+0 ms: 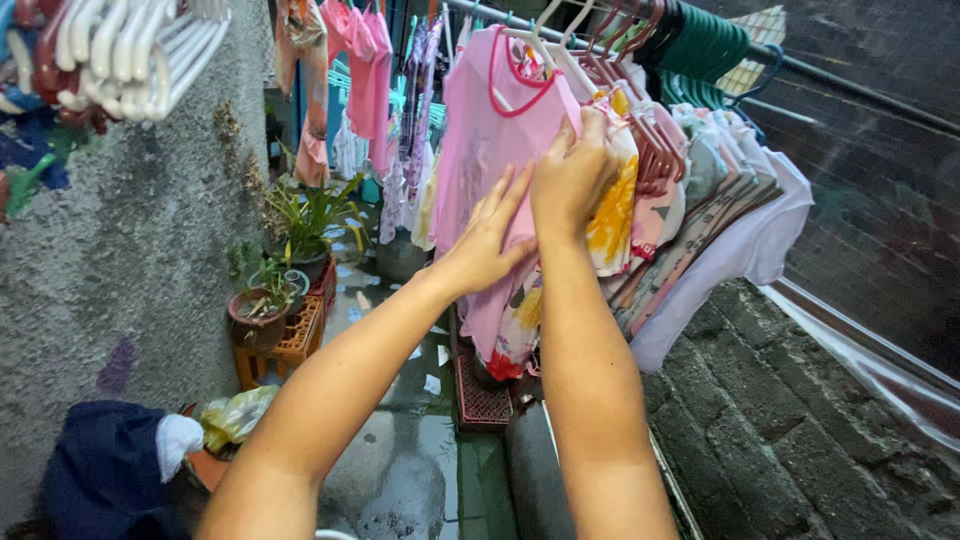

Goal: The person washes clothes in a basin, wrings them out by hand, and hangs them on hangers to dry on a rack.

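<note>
A pink shirt (480, 150) with a red collar hangs on a white hanger (540, 45) from a metal rail (830, 75). My left hand (488, 235) lies flat against the shirt's lower front, fingers spread. At the shirt's right shoulder, my right hand (572, 170) pinches the fabric edge. Behind the shirt hang several more garments (700, 200), packed tightly on pink and green hangers.
A rough grey wall (130, 230) stands on the left, with white hangers (140, 45) above. Potted plants (275, 290) sit on an orange crate. A block wall (780, 430) runs along the right. The ground (420, 460) is wet. A dark blue cloth (100, 470) lies bottom left.
</note>
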